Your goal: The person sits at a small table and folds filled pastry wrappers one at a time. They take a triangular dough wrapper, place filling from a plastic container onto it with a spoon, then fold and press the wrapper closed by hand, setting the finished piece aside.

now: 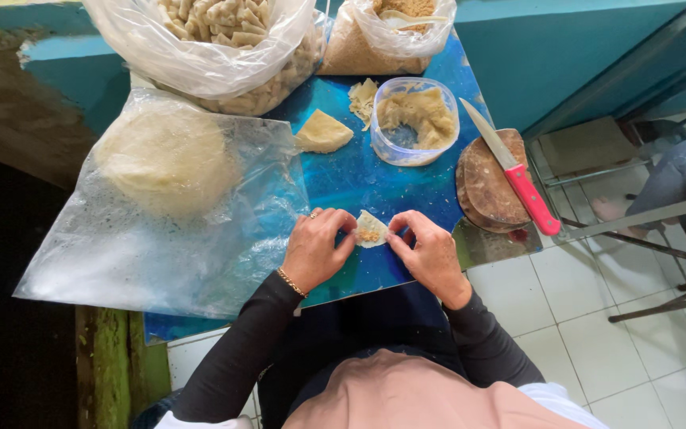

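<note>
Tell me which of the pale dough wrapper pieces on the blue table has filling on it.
The small wrapper pinched between both hands; brown filling sits on it. The folded piece beside the clear plastic tub looks plain.

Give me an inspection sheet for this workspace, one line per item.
Surface: blue table, partly covered by a plastic bag holding a stack of round wrappers.
Job's things: small wrapper with filling, pinched between both hands.
Clutter: tub of filling, cut wrapper, two open bags at the far edge, red-handled knife on a round board.
Grippers: left hand and right hand grip the wrapper's edges.
Cables: nothing seen.
Surroundings: tiled floor, teal wall, metal stool frame.
</note>
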